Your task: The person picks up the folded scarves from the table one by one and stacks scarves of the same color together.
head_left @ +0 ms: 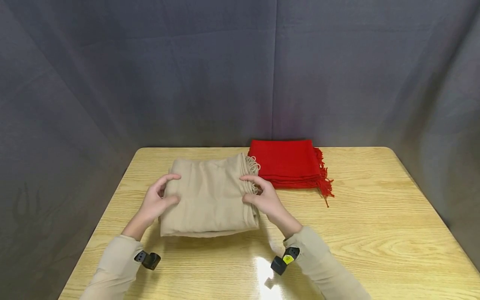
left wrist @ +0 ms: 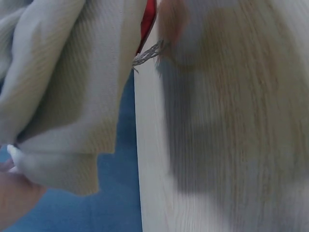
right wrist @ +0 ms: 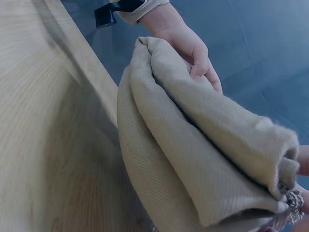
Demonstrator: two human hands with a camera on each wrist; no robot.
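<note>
A folded beige scarf (head_left: 210,196) with fringe along its right side is held up above the table, its shadow falling below it. My left hand (head_left: 153,203) grips the scarf's left edge, thumb on the upper face. On the fringed right edge, my right hand (head_left: 268,201) holds the cloth the same way. The right wrist view shows the stacked folds of the scarf (right wrist: 193,140) from the near side. In the left wrist view, part of the left hand (left wrist: 17,198) shows at the scarf's corner; its other fingers are hidden.
Behind and to the right, a folded red scarf (head_left: 285,160) with fringe lies near the far edge of the wooden table (head_left: 375,208). The beige scarf overlaps its left part in the head view. A dark grey curtain (head_left: 210,75) hangs behind the table.
</note>
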